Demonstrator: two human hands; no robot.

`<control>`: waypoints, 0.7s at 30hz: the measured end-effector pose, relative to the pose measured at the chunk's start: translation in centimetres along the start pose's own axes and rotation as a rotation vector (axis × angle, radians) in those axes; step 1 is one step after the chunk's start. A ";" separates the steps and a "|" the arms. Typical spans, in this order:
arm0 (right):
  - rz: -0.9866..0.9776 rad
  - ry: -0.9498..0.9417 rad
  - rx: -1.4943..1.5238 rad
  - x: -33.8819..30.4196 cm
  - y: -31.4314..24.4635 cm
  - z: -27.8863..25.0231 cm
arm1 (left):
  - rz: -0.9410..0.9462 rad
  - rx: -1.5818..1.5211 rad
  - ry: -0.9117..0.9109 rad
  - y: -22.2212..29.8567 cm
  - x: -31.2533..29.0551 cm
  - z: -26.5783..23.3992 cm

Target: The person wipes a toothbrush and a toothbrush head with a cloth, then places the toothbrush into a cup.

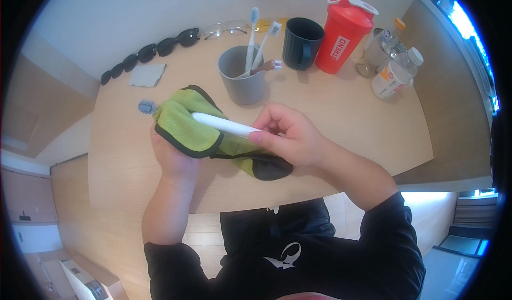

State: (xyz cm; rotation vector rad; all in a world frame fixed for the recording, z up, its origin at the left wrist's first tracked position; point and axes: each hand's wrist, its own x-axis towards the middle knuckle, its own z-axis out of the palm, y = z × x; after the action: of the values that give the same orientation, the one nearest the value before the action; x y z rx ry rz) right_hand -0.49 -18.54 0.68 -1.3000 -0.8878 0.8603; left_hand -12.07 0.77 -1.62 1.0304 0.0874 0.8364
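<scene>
Gripping a slender white rod [221, 123] in the right hand [290, 136], pinched between thumb and curled fingers. Resting the rod's far end against a lime-green fabric cloth with black edging [184, 132], above a pale wooden table [368, 129]. Supporting that cloth with the left hand [175, 153], with fingers mostly hidden; cannot tell how far closed. Facing a round grey cup [237, 89] of white-handled toothbrushes [250, 44], a dark ribbed mug [298, 39] and a red shaker bottle [354, 25].

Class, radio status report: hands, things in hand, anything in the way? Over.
Left hand under green cloth, fingers hidden. Right hand gripping white stick, far end at cloth. Grey cup standing just beyond, not blocking.
</scene>
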 end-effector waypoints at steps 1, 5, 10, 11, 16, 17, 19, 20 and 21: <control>0.000 0.001 0.000 0.0 0.1 0.0 | 0.001 -0.005 0.003 0.0 0.1 -0.1; -0.033 0.013 -0.006 0.1 0.3 -0.2 | -0.038 -0.088 0.078 0.0 0.3 -0.2; -0.042 0.000 -0.011 0.2 0.5 -0.1 | -0.058 -0.186 0.041 0.0 0.3 -0.8; -0.049 0.005 -0.009 0.2 0.6 -0.1 | -0.058 -0.186 0.041 -0.1 0.4 -0.8; -0.033 0.002 -0.047 0.3 0.6 -0.3 | -0.040 -0.178 0.048 -0.3 0.4 -0.6; -0.024 0.010 -0.067 0.3 0.7 -0.4 | -0.041 -0.179 0.048 -0.3 0.4 -0.6; -0.016 0.015 -0.086 0.3 0.7 -0.4 | -0.058 -0.164 0.022 -0.3 0.5 -0.6; -0.013 0.022 -0.093 0.3 0.6 -0.3 | -0.058 -0.164 0.022 -0.3 0.5 -0.8; -0.008 0.028 -0.100 0.3 0.6 -0.3 | -0.060 -0.185 -0.004 -0.4 0.5 -1.0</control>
State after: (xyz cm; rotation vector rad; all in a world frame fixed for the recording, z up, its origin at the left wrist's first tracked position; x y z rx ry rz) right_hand -0.12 -18.36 0.11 -1.3906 -0.9233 0.7977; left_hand -11.97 1.74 -2.31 0.8519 0.0364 0.7733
